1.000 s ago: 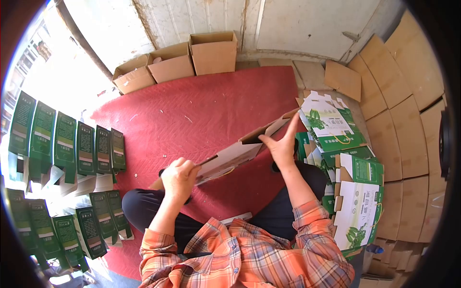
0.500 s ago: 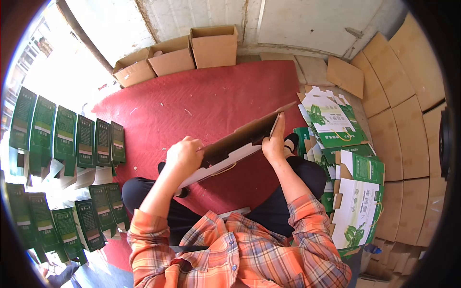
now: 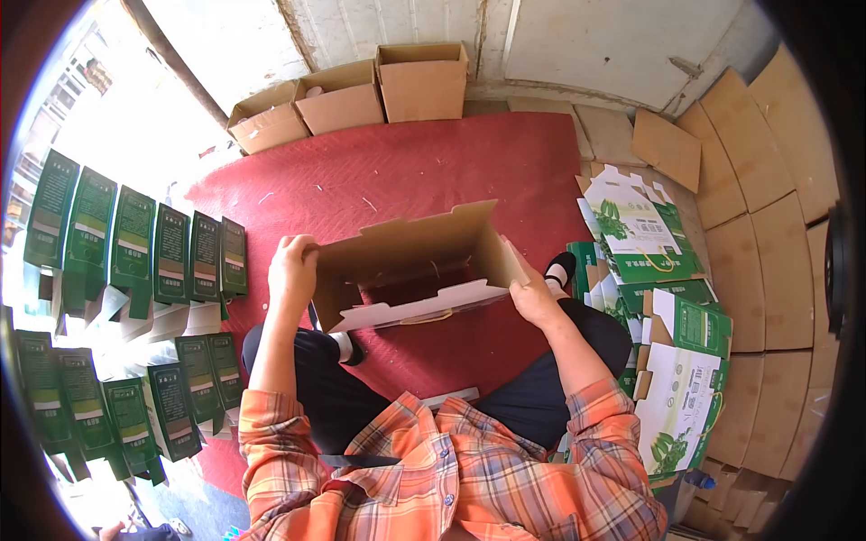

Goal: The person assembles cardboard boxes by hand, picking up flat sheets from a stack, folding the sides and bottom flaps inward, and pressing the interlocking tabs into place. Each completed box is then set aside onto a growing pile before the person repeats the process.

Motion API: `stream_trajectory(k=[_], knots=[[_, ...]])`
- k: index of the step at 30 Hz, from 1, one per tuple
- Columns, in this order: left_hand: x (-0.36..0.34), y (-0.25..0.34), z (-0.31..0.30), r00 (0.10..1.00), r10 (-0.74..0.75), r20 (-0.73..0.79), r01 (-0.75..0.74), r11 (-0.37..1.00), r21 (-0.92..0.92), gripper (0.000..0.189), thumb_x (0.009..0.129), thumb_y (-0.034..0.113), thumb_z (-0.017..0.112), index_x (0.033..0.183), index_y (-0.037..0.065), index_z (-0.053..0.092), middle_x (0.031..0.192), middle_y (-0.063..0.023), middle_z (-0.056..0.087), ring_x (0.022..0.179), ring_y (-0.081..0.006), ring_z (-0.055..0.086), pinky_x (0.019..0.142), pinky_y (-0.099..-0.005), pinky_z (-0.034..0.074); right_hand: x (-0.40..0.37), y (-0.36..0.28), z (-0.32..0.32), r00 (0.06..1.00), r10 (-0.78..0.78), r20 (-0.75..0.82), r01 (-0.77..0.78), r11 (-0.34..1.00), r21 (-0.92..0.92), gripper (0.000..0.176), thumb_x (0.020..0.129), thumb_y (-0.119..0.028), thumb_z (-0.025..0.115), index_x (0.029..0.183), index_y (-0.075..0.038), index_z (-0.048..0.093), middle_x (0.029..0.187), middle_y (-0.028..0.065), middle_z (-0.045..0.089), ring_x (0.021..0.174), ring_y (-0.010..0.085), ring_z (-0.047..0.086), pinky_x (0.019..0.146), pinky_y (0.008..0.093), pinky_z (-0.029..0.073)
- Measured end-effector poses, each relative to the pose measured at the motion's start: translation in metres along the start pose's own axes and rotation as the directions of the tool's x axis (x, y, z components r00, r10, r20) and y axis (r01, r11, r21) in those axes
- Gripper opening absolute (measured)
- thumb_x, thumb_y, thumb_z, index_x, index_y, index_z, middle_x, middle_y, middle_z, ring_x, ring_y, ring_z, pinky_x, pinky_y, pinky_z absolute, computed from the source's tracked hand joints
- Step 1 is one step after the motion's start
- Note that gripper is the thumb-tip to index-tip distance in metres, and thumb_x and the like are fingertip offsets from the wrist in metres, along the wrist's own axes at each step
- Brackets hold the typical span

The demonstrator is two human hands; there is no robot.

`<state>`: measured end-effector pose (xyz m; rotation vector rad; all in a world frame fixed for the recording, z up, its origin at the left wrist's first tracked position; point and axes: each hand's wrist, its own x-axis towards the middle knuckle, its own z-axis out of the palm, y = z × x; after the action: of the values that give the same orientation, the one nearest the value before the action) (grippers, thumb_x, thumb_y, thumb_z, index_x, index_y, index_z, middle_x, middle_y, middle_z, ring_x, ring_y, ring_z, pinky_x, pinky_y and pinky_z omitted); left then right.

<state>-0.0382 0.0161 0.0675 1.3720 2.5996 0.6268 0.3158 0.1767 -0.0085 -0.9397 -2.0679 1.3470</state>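
Between my hands a cardboard gift box (image 3: 406, 241) is held spread above the red mat, its brown inside facing up and the mat showing through its open bottom. A yellowish cord handle lies along its near white edge. My left hand (image 3: 294, 270) grips the left side wall, thumb at the top edge and fingers bent. On the other side my right hand (image 3: 534, 293) holds the right wall near its front corner. The box's printed outer faces are mostly hidden.
Flat green-and-white box blanks (image 3: 672, 397) lie stacked at my right. Rows of standing green boxes (image 3: 135, 243) are at my left. Brown cartons (image 3: 422, 86) line the far wall, and stacked cartons (image 3: 767, 270) rise at far right. A red mat (image 3: 433, 171) covers the floor.
The box has gone from nearly flat to spread open, its walls apart. My left hand has moved left and up onto the side wall; my right hand has shifted lower along its side.
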Motion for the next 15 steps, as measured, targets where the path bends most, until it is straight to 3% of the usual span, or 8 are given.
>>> stream_trajectory(k=[2, 3, 6, 7, 9, 11, 12, 15], knots=[[-0.016, 0.019, -0.006, 0.961, 0.072, -0.267, -0.075, 0.997, 0.000, 0.032, 0.083, 0.011, 0.063, 0.115, 0.011, 0.063, 0.125, -0.0120, 0.055, 0.098, -0.0342, 0.063, 0.083, -0.0437, 0.051, 0.001, -0.005, -0.005, 0.999, 0.021, 0.036, -0.020, 0.999, -0.040, 0.071, 0.080, 0.012, 0.030, 0.148, -0.009, 0.030, 0.151, 0.0122, 0.036, 0.140, 0.0238, 0.034, 0.114, 0.0314, 0.028], [-0.023, 0.026, -0.013, 0.964, 0.059, -0.261, -0.058, 0.998, 0.013, 0.035, 0.083, 0.008, 0.064, 0.118, 0.009, 0.060, 0.130, -0.0122, 0.050, 0.097, -0.0314, 0.063, 0.081, -0.0422, 0.052, 0.001, -0.006, -0.006, 0.999, 0.026, 0.047, -0.024, 0.999, -0.040, 0.071, 0.080, 0.011, 0.030, 0.148, -0.009, 0.030, 0.151, 0.0121, 0.035, 0.141, 0.0236, 0.032, 0.115, 0.0314, 0.027], [-0.051, 0.056, -0.024, 0.928, 0.101, -0.359, -0.195, 0.952, -0.237, 0.035, 0.082, 0.001, 0.063, 0.116, 0.006, 0.061, 0.121, -0.0150, 0.055, 0.096, -0.0291, 0.063, 0.080, -0.0385, 0.052, 0.001, -0.002, -0.005, 0.996, 0.055, 0.067, -0.055, 0.998, -0.011, 0.071, 0.080, 0.010, 0.030, 0.149, -0.008, 0.029, 0.152, 0.0125, 0.034, 0.142, 0.0235, 0.030, 0.115, 0.0314, 0.025], [-0.053, 0.052, -0.016, 0.887, 0.283, -0.366, -0.369, 0.910, -0.190, 0.037, 0.082, -0.004, 0.062, 0.118, 0.005, 0.060, 0.114, -0.0135, 0.059, 0.086, -0.0183, 0.064, 0.068, -0.0283, 0.053, 0.003, -0.001, -0.004, 0.994, 0.074, 0.078, -0.075, 0.997, 0.018, 0.072, 0.080, 0.010, 0.030, 0.149, -0.008, 0.028, 0.152, 0.0130, 0.034, 0.142, 0.0236, 0.029, 0.115, 0.0314, 0.024], [-0.064, 0.055, 0.000, 0.980, 0.153, -0.128, -0.198, 0.826, -0.528, 0.030, 0.088, -0.001, 0.058, 0.118, 0.003, 0.060, 0.105, -0.0116, 0.064, 0.088, -0.0193, 0.065, 0.073, -0.0303, 0.054, 0.002, -0.006, -0.004, 0.994, 0.067, 0.084, -0.067, 0.998, -0.006, 0.071, 0.081, 0.009, 0.031, 0.149, -0.008, 0.027, 0.152, 0.0140, 0.034, 0.142, 0.0242, 0.029, 0.115, 0.0318, 0.025], [-0.060, 0.048, 0.008, 0.944, -0.064, 0.322, 0.319, 0.411, -0.854, 0.028, 0.097, 0.011, 0.050, 0.124, 0.003, 0.056, 0.107, -0.0105, 0.064, 0.091, -0.0192, 0.066, 0.079, -0.0324, 0.055, -0.004, -0.009, -0.006, 0.994, 0.062, 0.086, -0.060, 0.998, -0.034, 0.070, 0.081, 0.008, 0.032, 0.150, -0.007, 0.026, 0.152, 0.0149, 0.034, 0.142, 0.0247, 0.030, 0.115, 0.0322, 0.025], [-0.058, 0.041, 0.010, 0.884, -0.106, 0.456, 0.468, 0.205, -0.860, 0.033, 0.099, 0.018, 0.048, 0.129, 0.004, 0.052, 0.107, -0.0115, 0.065, 0.081, -0.0187, 0.067, 0.073, -0.0315, 0.056, -0.008, -0.010, -0.008, 0.988, 0.102, 0.117, -0.097, 0.994, -0.046, 0.067, 0.082, 0.006, 0.034, 0.148, -0.003, 0.027, 0.150, 0.0174, 0.035, 0.141, 0.0274, 0.032, 0.114, 0.0329, 0.026], [-0.058, 0.037, 0.008, 0.811, -0.040, 0.583, 0.499, 0.566, -0.656, 0.039, 0.096, 0.021, 0.054, 0.131, 0.002, 0.050, 0.098, -0.0117, 0.068, 0.059, -0.0157, 0.065, 0.057, -0.0247, 0.052, -0.016, -0.008, -0.010, 0.963, 0.204, 0.175, -0.187, 0.976, -0.109, 0.063, 0.084, 0.003, 0.038, 0.147, 0.001, 0.028, 0.147, 0.0214, 0.038, 0.135, 0.0327, 0.038, 0.110, 0.0349, 0.031]])
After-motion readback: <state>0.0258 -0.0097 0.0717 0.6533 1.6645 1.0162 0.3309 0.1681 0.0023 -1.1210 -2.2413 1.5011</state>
